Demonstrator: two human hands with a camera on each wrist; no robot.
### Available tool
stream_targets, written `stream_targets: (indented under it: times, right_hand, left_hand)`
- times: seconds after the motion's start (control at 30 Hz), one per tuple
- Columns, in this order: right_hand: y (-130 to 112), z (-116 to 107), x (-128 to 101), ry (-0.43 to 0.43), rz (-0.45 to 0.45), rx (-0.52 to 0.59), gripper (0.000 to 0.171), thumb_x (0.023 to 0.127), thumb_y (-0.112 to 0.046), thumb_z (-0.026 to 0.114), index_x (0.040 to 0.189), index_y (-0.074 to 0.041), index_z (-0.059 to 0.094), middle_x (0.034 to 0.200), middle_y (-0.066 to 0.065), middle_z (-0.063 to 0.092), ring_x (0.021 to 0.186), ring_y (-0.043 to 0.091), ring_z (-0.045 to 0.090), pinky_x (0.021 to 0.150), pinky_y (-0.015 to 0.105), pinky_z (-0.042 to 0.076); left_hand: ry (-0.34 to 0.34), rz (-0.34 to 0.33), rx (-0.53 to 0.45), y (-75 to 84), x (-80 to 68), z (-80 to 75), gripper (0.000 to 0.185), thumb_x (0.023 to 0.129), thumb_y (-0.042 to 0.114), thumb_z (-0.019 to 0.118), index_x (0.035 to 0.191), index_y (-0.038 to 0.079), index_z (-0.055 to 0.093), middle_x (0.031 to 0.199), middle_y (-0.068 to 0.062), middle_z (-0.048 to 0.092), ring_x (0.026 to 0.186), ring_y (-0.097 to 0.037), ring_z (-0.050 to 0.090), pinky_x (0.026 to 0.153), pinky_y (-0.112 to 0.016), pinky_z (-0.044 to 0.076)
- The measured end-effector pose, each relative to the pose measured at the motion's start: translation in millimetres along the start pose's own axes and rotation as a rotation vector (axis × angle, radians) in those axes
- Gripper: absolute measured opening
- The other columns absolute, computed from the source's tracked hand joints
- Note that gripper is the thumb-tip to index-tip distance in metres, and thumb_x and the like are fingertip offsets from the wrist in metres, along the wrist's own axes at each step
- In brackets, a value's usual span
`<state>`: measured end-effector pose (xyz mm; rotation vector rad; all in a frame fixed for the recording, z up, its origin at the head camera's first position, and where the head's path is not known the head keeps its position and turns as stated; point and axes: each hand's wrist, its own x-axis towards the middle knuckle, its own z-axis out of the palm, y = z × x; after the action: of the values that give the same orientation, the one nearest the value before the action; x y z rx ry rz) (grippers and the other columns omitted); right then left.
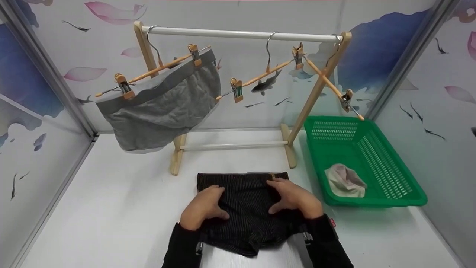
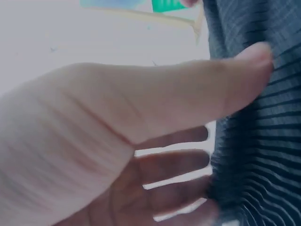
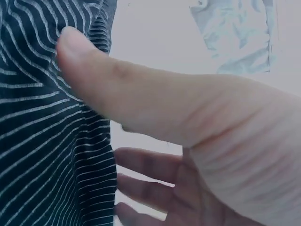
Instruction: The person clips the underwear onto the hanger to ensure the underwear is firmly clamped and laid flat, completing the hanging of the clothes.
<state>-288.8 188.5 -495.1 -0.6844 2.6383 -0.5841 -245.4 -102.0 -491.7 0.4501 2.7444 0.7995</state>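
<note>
Black pinstriped boxer briefs [image 1: 247, 208] lie on the white table, waistband toward the rack and legs toward me. On their left side rests my left hand [image 1: 204, 206], thumb on the fabric and fingers spread. Across from it, my right hand [image 1: 297, 199] touches the right side, its fingertips near the waistband corner. In the left wrist view the left thumb [image 2: 188, 94] lies over the striped cloth, with the other fingers along its edge. The right wrist view shows the right thumb [image 3: 127, 84] on the cloth in a similar pose.
Behind the garment stands a wooden rack with a white rail [image 1: 238, 34]. Grey briefs [image 1: 163, 108] hang from one clip hanger; two more hangers, one in the middle [image 1: 260, 78] and one at right [image 1: 331, 83], hold nothing. A green basket [image 1: 375, 203] at right contains a pale crumpled cloth [image 1: 346, 182].
</note>
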Motion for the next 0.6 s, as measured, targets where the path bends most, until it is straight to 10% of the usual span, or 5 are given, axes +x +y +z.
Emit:
stream_targets:
  times: [0.6]
  right_hand:
    - [11, 4, 3, -0.017, 0.024, 0.067, 0.114, 0.072, -0.032, 0.095, 0.161, -0.011, 0.028, 0.163, 0.03, 0.017, 0.15, 0.051, 0.001, 0.111, 0.07, 0.023]
  left_hand:
    - [-0.094, -0.071, 0.087, 3.9, 6.8, 15.4, 0.115, 0.066, 0.036, 0.097, 0.154, -0.005, 0.035, 0.161, -0.034, 0.016, 0.15, -0.05, 0.009, 0.117, -0.062, 0.021]
